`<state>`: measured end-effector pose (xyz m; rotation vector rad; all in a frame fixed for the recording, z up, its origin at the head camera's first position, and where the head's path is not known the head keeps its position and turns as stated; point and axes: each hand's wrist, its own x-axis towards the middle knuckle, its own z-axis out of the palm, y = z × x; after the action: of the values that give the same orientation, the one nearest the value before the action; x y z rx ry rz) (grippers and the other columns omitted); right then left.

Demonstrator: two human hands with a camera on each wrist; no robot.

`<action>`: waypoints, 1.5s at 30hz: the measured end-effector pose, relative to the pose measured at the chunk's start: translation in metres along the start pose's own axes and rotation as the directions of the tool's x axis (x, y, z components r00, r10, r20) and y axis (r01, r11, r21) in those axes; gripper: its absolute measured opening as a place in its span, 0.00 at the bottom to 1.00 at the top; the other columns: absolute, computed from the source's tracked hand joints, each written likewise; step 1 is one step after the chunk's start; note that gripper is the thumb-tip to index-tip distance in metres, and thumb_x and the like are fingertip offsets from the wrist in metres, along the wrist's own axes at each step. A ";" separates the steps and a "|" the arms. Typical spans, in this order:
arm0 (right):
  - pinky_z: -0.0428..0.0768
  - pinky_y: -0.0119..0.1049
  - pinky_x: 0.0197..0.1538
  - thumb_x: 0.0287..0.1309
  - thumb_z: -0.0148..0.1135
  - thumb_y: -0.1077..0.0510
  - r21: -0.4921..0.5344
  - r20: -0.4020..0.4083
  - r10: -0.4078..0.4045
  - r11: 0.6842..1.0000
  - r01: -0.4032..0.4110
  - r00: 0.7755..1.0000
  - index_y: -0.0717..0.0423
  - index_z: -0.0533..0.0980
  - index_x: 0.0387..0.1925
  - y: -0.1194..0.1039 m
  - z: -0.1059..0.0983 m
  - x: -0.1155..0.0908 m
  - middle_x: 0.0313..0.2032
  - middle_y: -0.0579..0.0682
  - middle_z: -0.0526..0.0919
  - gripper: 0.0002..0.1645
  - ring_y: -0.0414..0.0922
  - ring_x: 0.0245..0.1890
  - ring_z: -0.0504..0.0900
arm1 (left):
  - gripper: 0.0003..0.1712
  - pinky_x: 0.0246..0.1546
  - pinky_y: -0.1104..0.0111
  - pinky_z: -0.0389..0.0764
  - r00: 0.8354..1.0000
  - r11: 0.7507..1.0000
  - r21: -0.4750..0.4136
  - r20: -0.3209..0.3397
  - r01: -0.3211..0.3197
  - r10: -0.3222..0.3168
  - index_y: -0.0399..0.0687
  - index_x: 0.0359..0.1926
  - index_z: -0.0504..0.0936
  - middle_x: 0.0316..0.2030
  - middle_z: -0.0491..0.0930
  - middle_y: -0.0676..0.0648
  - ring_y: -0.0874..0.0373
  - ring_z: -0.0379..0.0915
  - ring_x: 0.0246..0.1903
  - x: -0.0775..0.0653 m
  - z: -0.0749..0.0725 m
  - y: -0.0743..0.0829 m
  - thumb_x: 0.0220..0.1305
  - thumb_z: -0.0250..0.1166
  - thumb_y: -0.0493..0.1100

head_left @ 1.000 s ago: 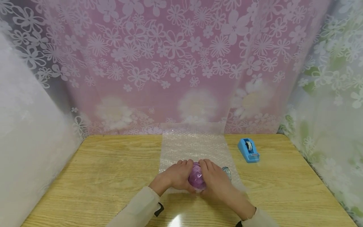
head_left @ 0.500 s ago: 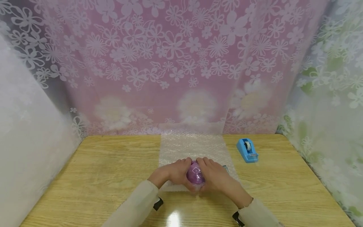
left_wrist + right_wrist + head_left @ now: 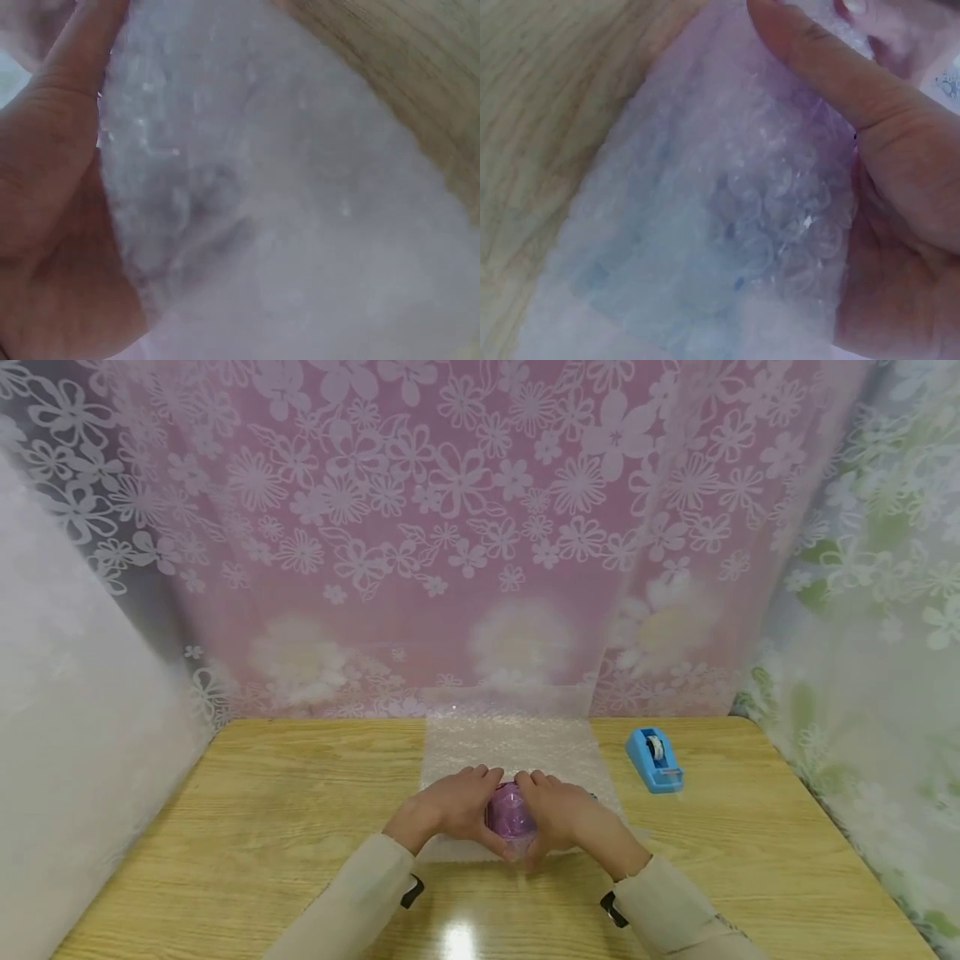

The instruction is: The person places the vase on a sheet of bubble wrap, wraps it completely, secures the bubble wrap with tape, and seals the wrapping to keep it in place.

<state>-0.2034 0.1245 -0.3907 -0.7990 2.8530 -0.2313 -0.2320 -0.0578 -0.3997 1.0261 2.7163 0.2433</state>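
Note:
A shiny purple rounded object (image 3: 512,814) lies between my two hands on a sheet of bubble wrap (image 3: 517,743). My left hand (image 3: 457,806) grips its left side, thumb toward me. From the right side my right hand (image 3: 562,814) grips it, with the two thumbs close together at the front. In the left wrist view, bubble wrap (image 3: 300,187) stands up against the left palm. Bubble wrap (image 3: 727,217) with a purple and bluish tint behind it lies under the right thumb in the right wrist view. The object's exact kind cannot be told.
A blue tape dispenser (image 3: 655,760) with a roll of tape stands at the right of the wooden table (image 3: 315,793). A small bluish edge (image 3: 594,796) shows just behind my right hand. Flowered curtains (image 3: 450,527) hang at the back and sides.
Both hands have shifted slightly left and away from me with the purple object, which has turned a little. A clear bluish piece at the right has become almost hidden behind my right hand.

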 end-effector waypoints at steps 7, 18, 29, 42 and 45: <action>0.77 0.48 0.45 0.21 0.85 0.42 0.014 0.068 0.022 1.000 -0.023 0.997 0.61 0.64 0.53 -0.001 -0.007 0.005 0.40 0.54 0.71 0.57 0.52 0.43 0.75 | 0.64 0.53 0.56 0.73 0.978 0.967 0.254 -0.203 0.016 0.038 0.40 0.69 0.60 0.60 0.69 0.43 0.49 0.65 0.58 -0.019 0.001 0.017 0.41 0.63 0.78; 0.74 0.47 0.50 0.28 0.83 0.45 0.085 0.186 0.038 0.995 -0.055 0.982 0.59 0.64 0.52 0.004 -0.011 0.018 0.42 0.53 0.71 0.52 0.51 0.47 0.75 | 0.54 0.53 0.62 0.72 0.852 0.839 0.508 -0.511 0.197 0.110 0.33 0.63 0.67 0.53 0.75 0.41 0.51 0.70 0.54 -0.027 0.036 0.046 0.45 0.70 0.68; 0.72 0.50 0.54 0.29 0.82 0.43 0.111 0.248 0.086 0.987 -0.117 0.965 0.61 0.63 0.57 0.007 -0.016 0.022 0.50 0.59 0.72 0.56 0.54 0.53 0.74 | 0.55 0.46 0.67 0.75 0.813 0.810 0.532 -0.569 0.249 0.124 0.35 0.59 0.69 0.47 0.74 0.45 0.55 0.69 0.44 -0.009 0.049 0.032 0.34 0.77 0.63; 0.71 0.46 0.55 0.30 0.82 0.43 0.158 0.315 0.074 0.979 -0.129 0.946 0.57 0.64 0.52 0.018 -0.020 0.029 0.48 0.51 0.73 0.50 0.49 0.51 0.73 | 0.52 0.42 0.68 0.73 0.845 0.862 0.468 -0.526 0.194 0.096 0.40 0.48 0.69 0.36 0.67 0.48 0.56 0.65 0.37 0.006 0.043 0.026 0.25 0.78 0.67; 0.70 0.46 0.56 0.31 0.82 0.43 0.171 0.338 0.073 0.976 -0.138 0.938 0.57 0.64 0.51 0.019 -0.023 0.032 0.49 0.51 0.74 0.49 0.49 0.52 0.73 | 0.53 0.47 0.66 0.73 0.880 0.886 0.432 -0.471 0.166 0.065 0.40 0.50 0.68 0.38 0.68 0.47 0.55 0.66 0.41 0.007 0.040 0.023 0.27 0.78 0.67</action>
<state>-0.2448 0.1264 -0.3762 -0.5807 2.5021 -0.3193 -0.2116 -0.0335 -0.4341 1.1234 3.3538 -0.2139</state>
